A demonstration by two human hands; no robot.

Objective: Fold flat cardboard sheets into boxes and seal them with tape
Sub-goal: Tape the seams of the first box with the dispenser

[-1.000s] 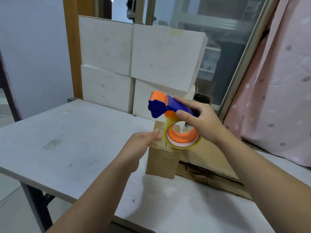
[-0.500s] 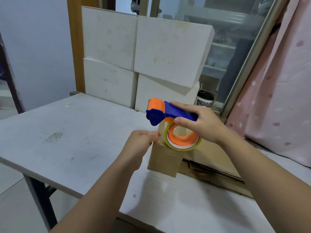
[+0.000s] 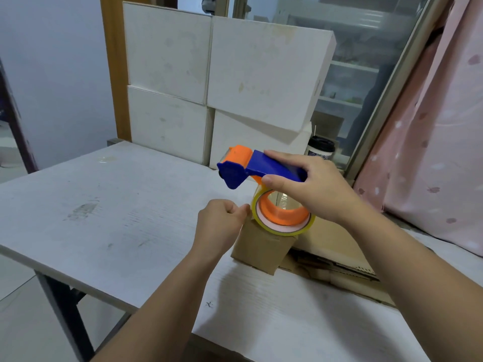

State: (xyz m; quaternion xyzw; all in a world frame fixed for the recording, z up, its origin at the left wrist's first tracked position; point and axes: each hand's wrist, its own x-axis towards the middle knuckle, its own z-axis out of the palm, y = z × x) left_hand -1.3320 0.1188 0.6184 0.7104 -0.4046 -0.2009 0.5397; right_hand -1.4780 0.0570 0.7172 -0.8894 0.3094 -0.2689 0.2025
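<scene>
One white worktop (image 3: 104, 205) filled the left and lower part of the frame. Four white boxes (image 3: 167, 48) stood at its far edge in the upper centre, stacked two high and two wide; the upper right one sat tilted on the one below.

The left grip (image 3: 218, 226) was at the centre of the frame with its fingers curled. Its foremost fingertip lay against the left edge of the tape roll (image 3: 283, 231). Whether it pinched a free end of tape could not be determined.

The tape dispenser (image 3: 271, 167), blue with orange parts, was held in the air just right of centre, its toothed end pointing to the left. The tape roll hung on the orange hub beneath the handle.

A small brown cardboard box (image 3: 261, 249) stood upright on the worktop directly below the roll. Contact between roll and box top could not be confirmed.

The right grip (image 3: 321, 189) was closed round the blue handle, fingers over the top and thumb on the near side.

Flat cardboard sheets (image 3: 329, 246) lay stacked on the worktop just right of the box. A cup (image 3: 321, 151) with a dark lid stood behind the right grip. A pink curtain (image 3: 444, 152) hung along the right edge of the frame.
</scene>
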